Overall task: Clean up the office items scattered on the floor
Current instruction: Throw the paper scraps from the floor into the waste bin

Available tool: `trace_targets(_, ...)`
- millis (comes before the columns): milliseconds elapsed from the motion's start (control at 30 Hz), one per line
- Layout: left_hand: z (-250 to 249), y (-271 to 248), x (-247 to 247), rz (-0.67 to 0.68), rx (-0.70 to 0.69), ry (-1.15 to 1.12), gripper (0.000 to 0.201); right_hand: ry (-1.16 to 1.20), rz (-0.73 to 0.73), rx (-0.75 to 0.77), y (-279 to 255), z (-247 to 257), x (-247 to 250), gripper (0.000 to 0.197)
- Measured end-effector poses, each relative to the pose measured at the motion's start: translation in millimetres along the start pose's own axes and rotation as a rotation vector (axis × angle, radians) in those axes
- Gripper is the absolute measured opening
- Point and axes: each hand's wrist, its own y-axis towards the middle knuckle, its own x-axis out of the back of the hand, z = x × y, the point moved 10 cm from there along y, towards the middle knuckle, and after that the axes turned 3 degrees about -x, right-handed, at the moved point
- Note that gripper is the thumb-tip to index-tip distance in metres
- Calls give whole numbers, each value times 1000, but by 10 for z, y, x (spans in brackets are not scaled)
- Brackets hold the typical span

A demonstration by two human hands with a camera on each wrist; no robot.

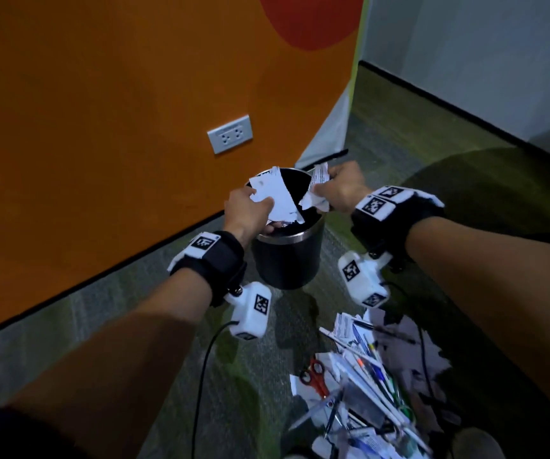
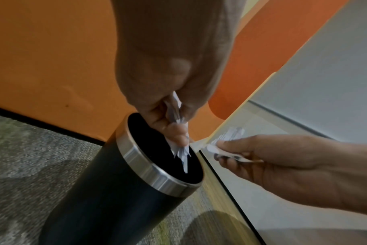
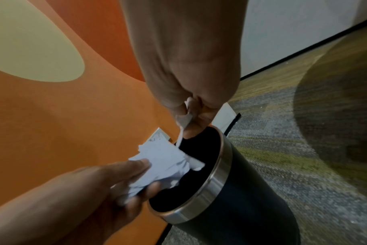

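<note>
- The left hand (image 1: 249, 210) pinches a bunch of torn white paper (image 1: 275, 197) between thumb and curled fingers (image 2: 176, 132), right over the mouth of the black bin (image 1: 285, 256); holding it there means the scraps should fall inside once let go.
- The right hand (image 1: 341, 188) pinches a smaller printed scrap (image 1: 316, 188) in its curled fingers (image 3: 191, 131), above the bin's far rim, likely waiting for the same drop.
- In the left wrist view, strips of the paper hang below the fingers and already dip into the dark opening.
- The bin stands upright on the carpet (image 1: 128, 299), close to the orange wall (image 1: 101, 77), its steel rim band facing the person; placed there it is within reach of both arms.
- Most of the task's things remain on the floor: a pile (image 1: 366, 385) of papers, pens and red-handled scissors (image 1: 315, 376) lies on the carpet near the person, well apart from the bin.
- My judgement: this is a paper-dropping step early in the clean-up, since the pile looks large.
- A risk: loose light scraps may flutter past the rim and land on the carpet.
- A wall socket (image 1: 230, 134) sits above the skirting, left of the bin.
</note>
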Motion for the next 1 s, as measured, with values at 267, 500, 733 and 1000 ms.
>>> trace_targets(267, -44, 106, -88, -32, -186, 311, 13, 193, 120, -36, 59, -187, -171, 12)
trace_targets(500, -84, -300, -517, 99, -400, 332, 13, 11, 145, -23, -228, -680, 198, 13)
trace_targets(733, 644, -948, -1764, 535, -328, 477, 18, -382, 427, -151, -631, -2048, 366, 15)
trace_targets(1000, 1556, -1090, -3093, 781, -180, 597, 11, -480, 538, -293, -681, -3606, 392, 22)
